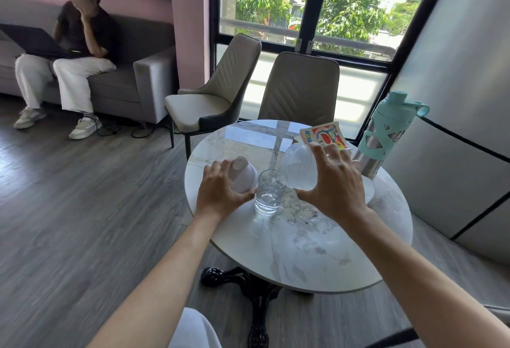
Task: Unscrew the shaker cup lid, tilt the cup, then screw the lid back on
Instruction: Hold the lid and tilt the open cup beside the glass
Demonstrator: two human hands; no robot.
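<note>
Your right arm reaches forward over the round marble table (303, 259), wrist bent inward; your right hand (335, 182) has its fingers spread wide and curled around the clear shaker cup (296, 167), thumb beneath it, holding it tipped toward the left with its mouth over the drinking glass (269, 193). Water runs from the cup into the glass, which stands upright on the table between your hands. Your left arm extends alongside; your left hand (219, 191) closes loosely around the pale domed lid (244, 174), fingers wrapped over its top, just left of the glass. A teal-capped steel bottle (386, 132) stands at the table's right edge, near a colourful card pack (323, 135).
</note>
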